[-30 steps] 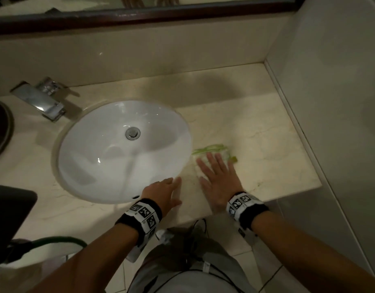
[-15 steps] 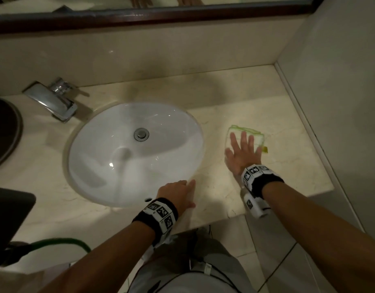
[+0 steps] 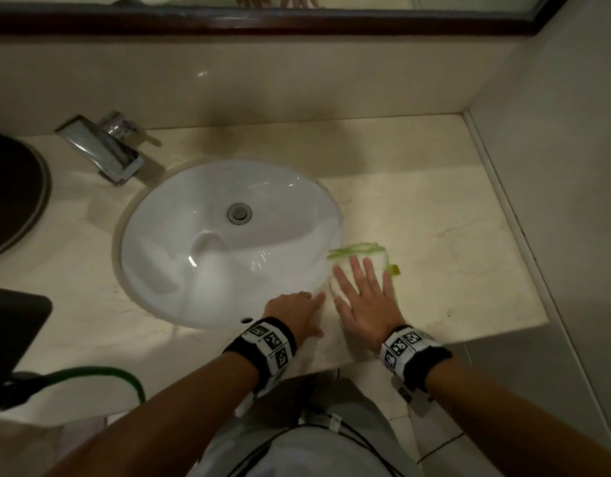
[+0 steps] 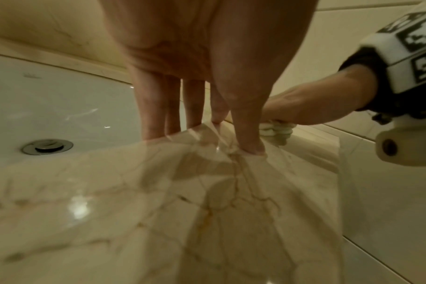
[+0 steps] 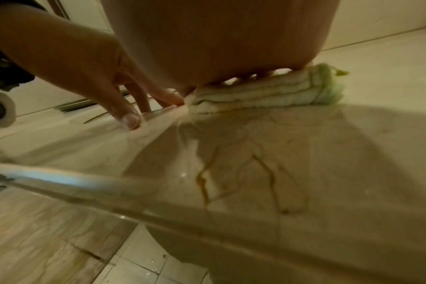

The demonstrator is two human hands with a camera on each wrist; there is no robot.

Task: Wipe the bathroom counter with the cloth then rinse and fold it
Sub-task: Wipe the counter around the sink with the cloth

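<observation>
A folded white cloth with green edging (image 3: 359, 256) (image 5: 268, 92) (image 4: 276, 130) lies on the beige marble counter (image 3: 435, 242) just right of the white sink (image 3: 228, 242). My right hand (image 3: 362, 294) lies flat on the cloth with its fingers straight and spread, pressing it down. My left hand (image 3: 297, 309) rests beside it on the counter's front edge at the sink rim, fingers straight, with fingertips (image 4: 250, 148) touching the marble. The left hand holds nothing. Most of the cloth is hidden under my right palm.
A chrome faucet (image 3: 101, 149) stands behind the sink at the left. A wall (image 3: 555, 166) closes the counter's right side, and a mirror frame (image 3: 262, 25) runs above the backsplash. A dark round object (image 3: 11, 194) sits at far left. A green hose (image 3: 101, 375) hangs below the counter.
My right hand has pulled the cloth back from farther out on the counter toward the front edge and the sink rim. The left hand has stayed in place.
</observation>
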